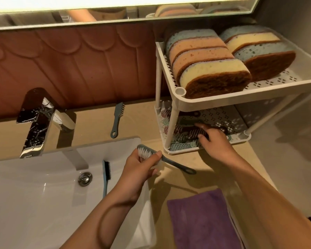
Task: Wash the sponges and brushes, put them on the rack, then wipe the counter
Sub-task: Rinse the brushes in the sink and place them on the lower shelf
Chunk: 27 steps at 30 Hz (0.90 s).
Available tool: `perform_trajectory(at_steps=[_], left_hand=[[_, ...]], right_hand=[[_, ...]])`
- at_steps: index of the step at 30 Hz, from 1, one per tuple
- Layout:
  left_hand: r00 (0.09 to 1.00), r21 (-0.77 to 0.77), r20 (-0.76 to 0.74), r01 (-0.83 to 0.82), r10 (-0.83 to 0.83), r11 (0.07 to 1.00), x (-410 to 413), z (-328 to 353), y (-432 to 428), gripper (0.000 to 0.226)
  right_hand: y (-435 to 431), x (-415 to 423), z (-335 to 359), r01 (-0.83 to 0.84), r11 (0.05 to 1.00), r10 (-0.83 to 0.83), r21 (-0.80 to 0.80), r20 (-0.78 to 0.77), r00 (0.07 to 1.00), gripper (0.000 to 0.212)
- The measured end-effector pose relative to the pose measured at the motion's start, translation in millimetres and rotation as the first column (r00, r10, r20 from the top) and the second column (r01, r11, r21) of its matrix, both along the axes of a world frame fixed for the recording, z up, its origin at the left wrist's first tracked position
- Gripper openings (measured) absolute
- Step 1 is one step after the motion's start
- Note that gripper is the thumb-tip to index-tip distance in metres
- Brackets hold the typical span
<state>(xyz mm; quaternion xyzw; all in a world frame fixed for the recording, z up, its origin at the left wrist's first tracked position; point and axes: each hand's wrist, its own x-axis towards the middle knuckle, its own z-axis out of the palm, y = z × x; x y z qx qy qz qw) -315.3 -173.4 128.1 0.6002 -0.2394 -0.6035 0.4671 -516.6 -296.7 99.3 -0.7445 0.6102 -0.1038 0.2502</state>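
Note:
My left hand (142, 168) grips a grey-blue brush with white bristles (176, 165) by its head, over the sink's right rim. My right hand (214, 139) reaches into the lower shelf of the white two-tier rack (212, 103) and holds a dark-bristled brush (190, 131) lying among several brushes there. Several sponges (210, 69) stand on edge on the top shelf. Another blue brush with dark bristles (106, 175) lies in the white sink (34, 194). One more brush (117, 119) lies on the beige counter (142, 119) behind the sink.
A chrome faucet (38, 121) stands at the back left of the sink, with the drain plug (85, 178) below it. A purple cloth (201, 220) lies on the counter near the front edge. A mirror runs along the top above the brown backsplash.

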Motion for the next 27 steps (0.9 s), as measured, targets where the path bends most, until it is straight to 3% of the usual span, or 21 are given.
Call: perform_trajectory(at_steps=[4, 10, 14, 16, 18, 21, 23, 27], left_hand=[[0.988, 0.024, -0.150, -0.039, 0.042, 0.999, -14, 7, -2, 0.004], [0.969, 0.093, -0.210, -0.114, 0.131, 0.989, -32, 4, -6, 0.016], [0.952, 0.137, -0.272, -0.105, 0.139, 0.985, -41, 3, -9, 0.028], [0.966, 0.116, -0.251, -0.040, 0.068, 0.992, -44, 8, -8, 0.030], [0.992, 0.107, -0.125, 0.041, -0.027, 0.993, -45, 11, -8, 0.036], [0.977, 0.016, 0.215, 0.006, -0.009, 1.000, -43, 7, -14, 0.034], [0.919, -0.109, 0.392, 0.014, 0.030, 0.994, -40, 6, -22, 0.034], [0.767, -0.364, 0.637, 0.209, 0.079, 0.908, -39, -8, -48, 0.037]], right_hand=[[49, 23, 33, -0.105, 0.994, 0.096, 0.026, 0.248, 0.964, 0.032], [93, 36, 55, -0.220, 0.966, 0.224, -0.133, 0.015, 0.974, 0.043], [103, 38, 40, -0.193, 0.958, 0.197, -0.212, 0.001, 0.980, 0.048], [101, 34, 30, -0.143, 0.961, 0.152, -0.239, 0.018, 0.988, 0.049], [96, 29, 26, -0.088, 0.961, 0.104, -0.263, 0.045, 0.994, 0.048], [84, 14, 21, -0.028, 0.983, 0.041, -0.182, 0.069, 0.997, 0.058], [76, 3, 19, 0.014, 0.992, -0.004, -0.127, 0.077, 0.997, 0.055], [57, -17, 11, 0.066, 0.987, -0.055, -0.144, 0.080, 0.995, 0.040]])
